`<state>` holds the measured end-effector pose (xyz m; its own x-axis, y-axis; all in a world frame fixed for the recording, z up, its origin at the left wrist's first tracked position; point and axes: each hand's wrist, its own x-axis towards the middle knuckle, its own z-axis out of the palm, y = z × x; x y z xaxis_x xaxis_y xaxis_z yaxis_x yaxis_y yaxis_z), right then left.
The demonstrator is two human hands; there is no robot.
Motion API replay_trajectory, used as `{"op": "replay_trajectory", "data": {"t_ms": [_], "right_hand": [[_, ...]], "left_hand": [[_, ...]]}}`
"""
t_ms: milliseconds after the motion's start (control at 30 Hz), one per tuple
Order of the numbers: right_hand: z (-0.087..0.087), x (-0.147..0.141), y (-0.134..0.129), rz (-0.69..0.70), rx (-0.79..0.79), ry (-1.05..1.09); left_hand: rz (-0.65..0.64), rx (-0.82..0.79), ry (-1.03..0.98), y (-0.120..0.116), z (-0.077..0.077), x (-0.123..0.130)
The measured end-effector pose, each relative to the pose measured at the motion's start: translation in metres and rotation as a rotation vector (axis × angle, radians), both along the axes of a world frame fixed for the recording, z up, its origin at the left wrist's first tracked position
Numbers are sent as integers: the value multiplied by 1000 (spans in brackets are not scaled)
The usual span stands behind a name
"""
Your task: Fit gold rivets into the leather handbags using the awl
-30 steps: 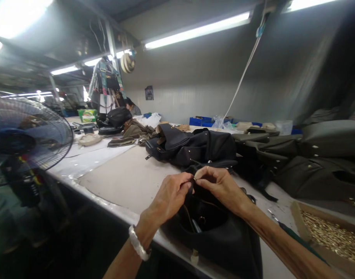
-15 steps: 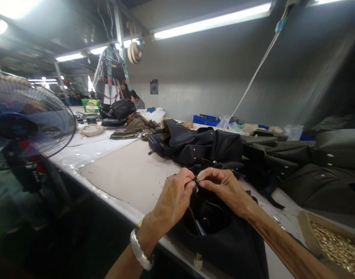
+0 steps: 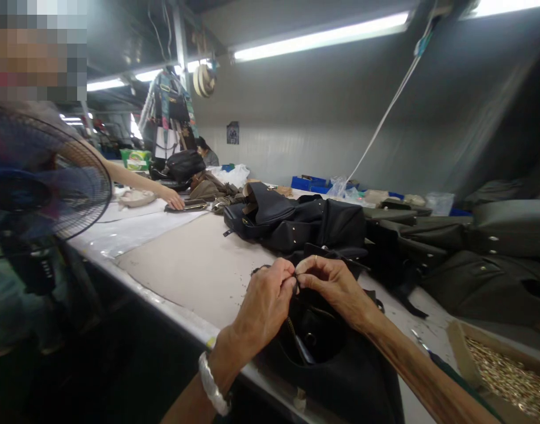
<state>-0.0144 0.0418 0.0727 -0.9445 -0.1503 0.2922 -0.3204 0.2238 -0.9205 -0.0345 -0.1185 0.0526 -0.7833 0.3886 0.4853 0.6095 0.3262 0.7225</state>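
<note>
Head view: left hand [image 3: 265,306] and right hand [image 3: 334,288], each grip closed in a pinch on a small metal fitting [image 3: 297,284] at the mouth of an open black leather bag [image 3: 335,377], lying at the worktop [image 3: 185,271] edge. Farther along, a co-worker's hand [image 3: 175,201] touches a flat dark pouch [image 3: 188,206].

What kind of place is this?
Probably a bag-making workshop: a black bag being worked on by hand, olive bags stacked on the long worktable, and a tray of small brass fittings.
</note>
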Motion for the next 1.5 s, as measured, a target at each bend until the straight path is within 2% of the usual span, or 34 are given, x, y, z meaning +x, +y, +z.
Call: {"op": "replay_trajectory", "data": {"t_ms": [133, 333, 467, 567, 667, 767, 900, 1000, 1067, 1267, 1400, 1500], "right_hand": [[-7, 3, -12, -101, -62, -90], [-17, 10, -23, -163, -124, -54], [-24, 10, -20, -132, -96, -38], [-31, 8, -17, -70, -8, 1], [-44, 2, -17, -28, 14, 24], [-54, -5, -22, -34, -64, 59], [-51, -4, -28, -36, -203, 53], [-42, 1, -27, -47, -325, 52], [-40, 3, -24, -58, -353, 33], [-57, -2, -29, -93, -174, -6], [-63, 3, -38, -190, -265, 25], [-62, 8, -41, -212, -336, 61]], "left_hand": [[122, -105, 142, 4, -12, 2], [101, -72, 295, -1, -20, 12], [332, -164, 336, -17, -18, 19], [401, -231, 255, -30, -19, 20], [383, -202, 132, -34, -21, 18], [366, -106, -7, -31, -24, 17], [321, 67, -119, -26, -26, 14], [257, 121, -98, -23, -28, 10], [229, 119, -88, -21, -30, 7], [187, 76, 10, -17, -36, 1], [161, 37, 93, -18, -36, 2], [153, 22, 130, -19, -37, 1]]}}
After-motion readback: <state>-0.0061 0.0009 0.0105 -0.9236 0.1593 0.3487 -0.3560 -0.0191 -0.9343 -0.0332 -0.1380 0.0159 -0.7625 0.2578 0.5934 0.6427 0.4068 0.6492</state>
